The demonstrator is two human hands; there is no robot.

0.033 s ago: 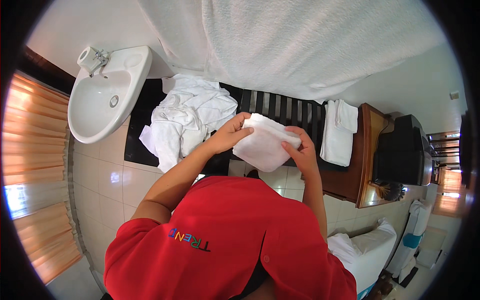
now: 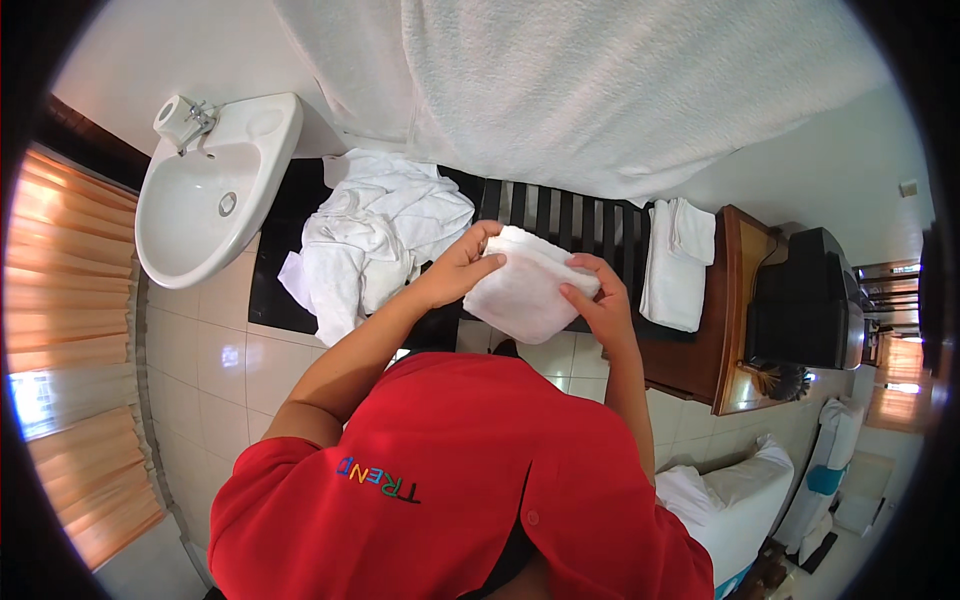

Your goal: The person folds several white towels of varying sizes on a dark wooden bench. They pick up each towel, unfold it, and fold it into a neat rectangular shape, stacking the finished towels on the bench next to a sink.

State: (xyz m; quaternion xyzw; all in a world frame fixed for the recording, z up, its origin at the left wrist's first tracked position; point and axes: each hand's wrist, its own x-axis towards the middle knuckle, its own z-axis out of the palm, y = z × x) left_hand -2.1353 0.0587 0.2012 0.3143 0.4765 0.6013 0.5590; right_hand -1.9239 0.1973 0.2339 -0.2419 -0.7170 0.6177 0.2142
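Observation:
Between my two hands a small white towel (image 2: 522,295) is held up, folded, in front of my red shirt. My left hand (image 2: 465,266) pinches its upper left corner, thumb on the near face. At the opposite edge my right hand (image 2: 604,300) grips it between thumb and fingers. To the left, a loose heap of crumpled white towels (image 2: 365,235) lies on a black slatted bench (image 2: 545,205). Folded white towels (image 2: 676,275) rest at the bench's right end, a smaller one on top of a larger one.
A white washbasin (image 2: 215,205) with a tap stands at the left, near orange curtains (image 2: 75,300). A large white towel (image 2: 600,90) hangs behind the bench. Right of it are a brown wooden table (image 2: 715,330) and a black television (image 2: 805,300). A bed (image 2: 735,500) stands lower right.

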